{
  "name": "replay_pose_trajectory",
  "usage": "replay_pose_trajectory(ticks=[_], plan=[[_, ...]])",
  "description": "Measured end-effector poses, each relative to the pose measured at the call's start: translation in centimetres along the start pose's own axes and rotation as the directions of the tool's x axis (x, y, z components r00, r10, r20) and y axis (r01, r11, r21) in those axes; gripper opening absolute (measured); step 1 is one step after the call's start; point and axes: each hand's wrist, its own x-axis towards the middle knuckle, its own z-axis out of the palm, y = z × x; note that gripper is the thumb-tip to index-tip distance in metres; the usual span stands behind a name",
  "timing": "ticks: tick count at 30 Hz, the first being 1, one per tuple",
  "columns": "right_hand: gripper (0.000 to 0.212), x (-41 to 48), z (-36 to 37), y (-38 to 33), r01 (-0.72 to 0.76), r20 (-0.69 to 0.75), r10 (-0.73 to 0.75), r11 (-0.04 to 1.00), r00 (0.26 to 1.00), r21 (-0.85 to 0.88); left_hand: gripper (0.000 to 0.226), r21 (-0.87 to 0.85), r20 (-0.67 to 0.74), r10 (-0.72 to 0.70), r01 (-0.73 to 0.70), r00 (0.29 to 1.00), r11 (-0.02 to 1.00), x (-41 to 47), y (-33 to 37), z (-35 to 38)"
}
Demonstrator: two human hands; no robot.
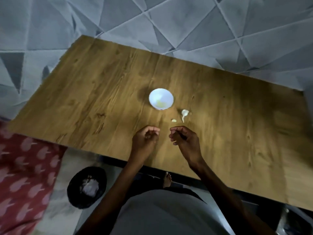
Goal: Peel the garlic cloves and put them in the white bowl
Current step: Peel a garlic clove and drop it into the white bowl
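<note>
- The left hand [147, 138] and right hand [182, 139] hover close together over the near part of the counter [84, 92], fingertips turned toward each other. This looks like the pose for picking skin off something small, kept over the counter so scraps fall in one spot.
- Both hands are narrow, with fingers curled in and thumbs drawn to the fingertips. The view is blurred and dim, so I cannot tell whether either pinches a clove, a scrap of skin, or nothing.
- The bowl [161, 99] sits beyond the hands, toward mid-counter, within an easy forward reach. It is probably there so each finished clove can be dropped straight in.
- A pale yellowish patch lies at the bottom of the bowl, likely peeled cloves. How many cannot be told.
- Near the bowl on its right, not touching it, lies a garlic piece [184, 113]. It is whitish and bulbous, with a thin tail pointing toward the person that looks like papery skin or stem.
- A small clove [174, 120] lies between that piece and the right hand, near both and touching neither. It is cream-coloured and stubby, and whether it is peeled is unclear.
- A black bin [87, 186] stands on the floor below the counter's near edge, to the left. It has white scraps inside, presumably skins, and seems placed to catch the waste.
- The task looks partway done, with some garlic in the bowl and at least two pieces outside it.
</note>
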Motion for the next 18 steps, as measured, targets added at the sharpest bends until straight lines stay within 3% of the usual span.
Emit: replay_pose_trajectory(ticks=[2,5,9,13,15,18], plan=[[0.018,2.0,-2.0,0.8,-0.005,-0.060,0.005,1.000,0.998,-0.014,0.020,0.203,0.014,0.139,-0.139,0.990,0.969,2.6,-0.6,3.1],[0.015,4.5,-4.1,2.1,-0.030,-0.115,0.026,0.999,0.993,-0.032,0.030,0.488,0.117,0.278,-0.299,0.953,0.820,6.5,-2.1,7.2],[0.017,6.8,-5.6,3.5,-0.049,-0.134,0.037,0.995,0.990,-0.089,0.032,0.733,0.314,0.291,-0.426,0.904,0.531,9.1,-3.3,10.4],[0.020,8.2,-6.4,3.9,-0.059,-0.151,0.038,0.989,0.988,-0.135,0.036,0.850,0.345,0.230,-0.407,0.910,0.334,9.8,-3.3,11.3],[0.019,8.6,-6.5,4.0,-0.072,-0.154,0.050,0.987,0.987,-0.140,0.038,0.849,0.330,0.223,-0.391,0.917,0.355,9.8,-2.4,11.2],[0.020,9.3,-6.4,4.1,-0.051,-0.148,0.028,0.987,0.989,-0.154,0.026,0.739,0.234,0.376,-0.415,0.897,0.530,10.3,0.2,10.1]])
